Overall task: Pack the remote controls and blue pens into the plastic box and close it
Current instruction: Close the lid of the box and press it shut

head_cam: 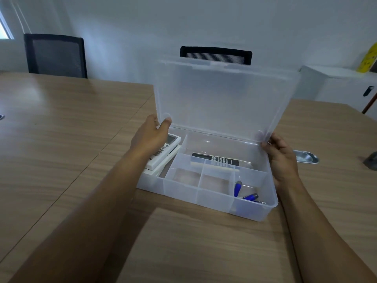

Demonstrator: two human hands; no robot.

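A clear plastic box (216,198) with several compartments sits on the wooden table. Its lid (222,99) stands upright, hinged at the far side. My left hand (152,135) pinches the lid's lower left edge; my right hand (282,158) grips its lower right edge. Two white remote controls (163,158) lie stacked in the box's left compartment, partly hidden by my left hand. A black remote control (216,160) lies in the long back compartment. Blue pens (244,193) rest in the front right compartment.
Two black office chairs (56,55) stand behind the table. A metal cable grommet (306,157) is set in the tabletop right of the box. A white cabinet (338,82) with a yellow object stands at the far right. A dark object (371,163) lies at the right edge.
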